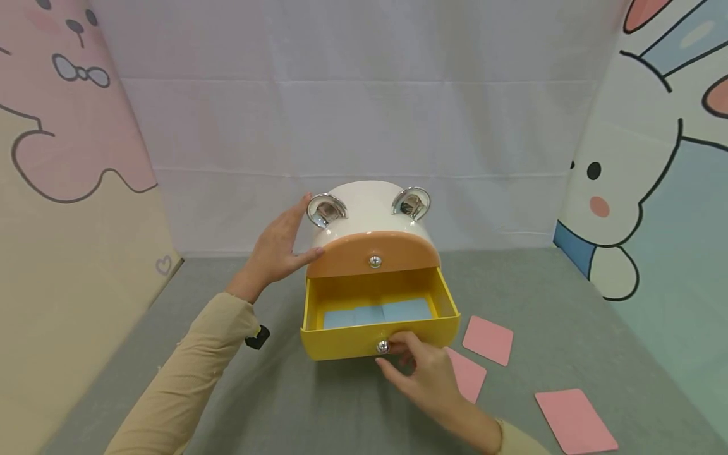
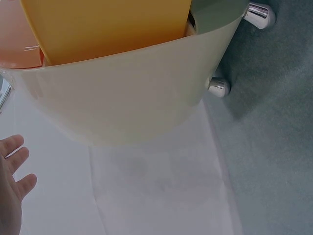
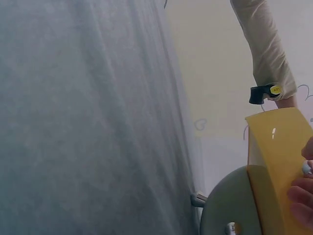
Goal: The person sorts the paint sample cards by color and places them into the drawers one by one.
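A white rounded cabinet (image 1: 370, 202) with silver ears stands on the grey cloth, its yellow drawer (image 1: 341, 341) pulled out and holding light blue cards (image 1: 370, 315). The orange upper drawer (image 1: 347, 256) is closed. My left hand (image 1: 275, 246) rests with spread, fairly straight fingers against the cabinet's left side; in the left wrist view the left hand (image 2: 12, 181) shows beside the white shell (image 2: 122, 103). At the yellow drawer's silver knob (image 1: 383, 346), my right hand (image 1: 426, 376) has its index finger on the knob and the thumb just below; the right wrist view shows its curled fingers (image 3: 301, 196) there.
Several pink cards lie on the grey cloth (image 1: 256, 404) to the right: one (image 1: 488, 340) near the drawer, one (image 1: 467, 376) partly behind my right hand, one (image 1: 576, 420) further right. A white curtain (image 1: 364, 126) hangs behind, with cartoon-printed panels on both sides.
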Tool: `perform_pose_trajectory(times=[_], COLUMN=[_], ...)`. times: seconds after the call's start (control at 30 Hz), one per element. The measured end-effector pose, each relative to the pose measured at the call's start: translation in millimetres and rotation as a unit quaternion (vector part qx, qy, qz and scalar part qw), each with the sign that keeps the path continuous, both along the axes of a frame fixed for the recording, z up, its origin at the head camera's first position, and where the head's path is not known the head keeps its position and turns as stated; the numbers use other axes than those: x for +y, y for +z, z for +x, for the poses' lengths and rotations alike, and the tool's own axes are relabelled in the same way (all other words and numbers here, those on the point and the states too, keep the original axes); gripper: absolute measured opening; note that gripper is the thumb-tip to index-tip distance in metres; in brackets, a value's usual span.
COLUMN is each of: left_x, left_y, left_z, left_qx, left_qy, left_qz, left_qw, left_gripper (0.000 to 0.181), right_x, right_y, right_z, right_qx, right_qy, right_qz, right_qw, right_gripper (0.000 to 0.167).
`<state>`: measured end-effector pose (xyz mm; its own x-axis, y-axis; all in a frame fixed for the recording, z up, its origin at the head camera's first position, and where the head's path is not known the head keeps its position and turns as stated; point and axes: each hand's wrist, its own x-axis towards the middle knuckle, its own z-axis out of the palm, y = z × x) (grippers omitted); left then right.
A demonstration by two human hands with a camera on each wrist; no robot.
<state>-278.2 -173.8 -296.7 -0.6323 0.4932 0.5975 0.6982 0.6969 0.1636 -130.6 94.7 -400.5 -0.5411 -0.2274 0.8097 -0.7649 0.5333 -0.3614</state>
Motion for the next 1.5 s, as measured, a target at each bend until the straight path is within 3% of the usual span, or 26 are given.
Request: perform_pose_trajectory(times=[0.17, 0.37, 0.67, 0.83, 1.07, 1.2, 1.5], left_x=[-0.2, 0.2, 0.1, 0.3, -0.8, -0.7, -0.2], left_y=[0.2, 0.2, -0.2, -0.7, -2.6, -1.4, 0.5], left_z=[-0.1, 0.0, -0.3, -1.6, -3.1, -1.7, -0.6], left_qx=[-0.002, 0.000, 0.002, 0.008, 0.017, 0.007, -0.012], left_qy=[0.002, 0.000, -0.002, -0.006, -0.006, -0.003, 0.005], left_qz=[-0.002, -0.001, 0.002, 0.001, 0.009, 0.006, -0.010], left_qw=[1.0000, 1.0000, 1.0000, 0.9999, 0.9998, 1.0000, 0.9999], left_gripper=[0.094, 0.094, 0.097, 0.096, 0.090, 0.088, 0.094], right_x=[-7, -9, -14, -18, -22, -23, -28], right_y=[-4.9, -8.7, -9.9, -9.2, -10.0, -11.1, -13.8], right_z=[-3.1, -5.6, -5.9, -8.8, -20.3, -28.0, -45.2], right_qx=[0.003, 0.019, -0.048, -0.065, -0.051, -0.038, -0.049], right_qy=[0.015, 0.008, -0.002, -0.023, -0.040, -0.051, -0.069], right_qz=[-0.045, -0.064, -0.101, -0.105, -0.118, -0.118, -0.123], right_qw=[0.9989, 0.9978, 0.9937, 0.9920, 0.9910, 0.9911, 0.9887], right_gripper=[0.020, 0.021, 0.022, 0.025, 0.025, 0.024, 0.023])
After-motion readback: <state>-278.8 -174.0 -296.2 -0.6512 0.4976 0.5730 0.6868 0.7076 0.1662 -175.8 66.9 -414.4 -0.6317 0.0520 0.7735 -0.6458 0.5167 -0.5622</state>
